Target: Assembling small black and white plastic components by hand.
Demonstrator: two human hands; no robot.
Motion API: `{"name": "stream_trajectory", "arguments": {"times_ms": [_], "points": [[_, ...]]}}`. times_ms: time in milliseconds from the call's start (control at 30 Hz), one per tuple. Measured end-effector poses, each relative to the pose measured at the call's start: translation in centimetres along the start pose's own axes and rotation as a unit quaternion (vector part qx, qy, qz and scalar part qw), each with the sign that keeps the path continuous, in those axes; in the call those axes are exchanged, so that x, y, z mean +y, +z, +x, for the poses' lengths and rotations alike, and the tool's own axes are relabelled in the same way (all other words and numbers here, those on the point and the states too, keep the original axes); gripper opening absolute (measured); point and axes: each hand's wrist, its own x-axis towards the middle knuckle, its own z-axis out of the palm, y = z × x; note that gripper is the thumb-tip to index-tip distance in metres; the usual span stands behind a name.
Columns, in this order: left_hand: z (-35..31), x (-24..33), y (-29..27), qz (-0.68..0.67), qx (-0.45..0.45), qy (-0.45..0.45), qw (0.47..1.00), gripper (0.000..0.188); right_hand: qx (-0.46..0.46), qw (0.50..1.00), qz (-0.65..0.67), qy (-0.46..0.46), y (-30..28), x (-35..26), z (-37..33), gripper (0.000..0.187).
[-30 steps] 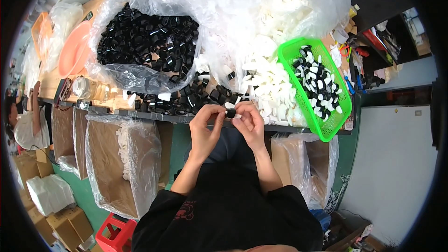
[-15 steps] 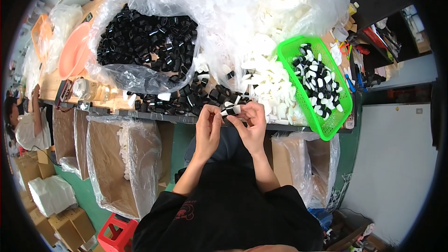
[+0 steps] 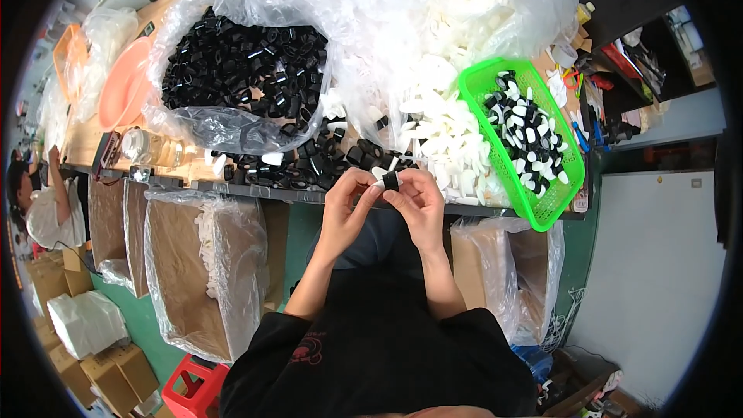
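Close to the table's front edge, my left hand [image 3: 347, 207] and my right hand [image 3: 419, 203] meet, fingertips pinched on one small piece. This is a white plastic part with a black band [image 3: 391, 180] around it; my fingers cover its ends. Just beyond my hands lies a heap of loose black ring-shaped pieces [image 3: 316, 164]. Off my right hand spreads a pile of white plastic pieces [image 3: 449, 135]. A green plastic basket [image 3: 546, 214] to the right contains many black-and-white pieces like the held one.
An open clear bag [image 3: 232, 130] full of black pieces lies at the back left, near a pink basin [image 3: 116, 108] and a glass jar [image 3: 141, 147]. Plastic-lined cardboard boxes [image 3: 182, 279] stand below the table edge. A red stool [image 3: 193, 387] is lower left; another person [image 3: 54, 213] sits far left.
The held piece has turned between my fingers, its black band now tilted more upright. Both hands stay together at nearly the same place.
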Motion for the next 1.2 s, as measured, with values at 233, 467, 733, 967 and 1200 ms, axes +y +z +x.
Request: {"name": "stream_trajectory", "arguments": {"times_ms": [233,467,733,967,1200], "points": [[-0.1,0.7,-0.6,0.029,0.035,0.003,0.999,0.012,0.010,0.999,0.025,0.040,-0.2,0.6,-0.3,0.024],[-0.9,1.2,-0.5,0.090,0.001,-0.003,0.996,0.010,0.028,0.994,0.098,0.042,-0.1,0.6,-0.3,0.022],[0.1,1.0,-1.0,-0.015,-0.015,-0.008,1.000,0.006,-0.023,0.991,0.122,0.058,-0.4,1.1,-0.6,0.021],[1.0,3.3,-1.1,0.195,-0.049,0.041,0.979,0.012,-0.096,0.995,-0.012,0.020,-1.7,-0.7,0.7,0.015],[0.4,2.6,-0.1,0.174,-0.023,0.016,0.984,0.010,-0.039,0.990,0.119,0.067,-1.3,-0.5,0.6,0.018]]}}
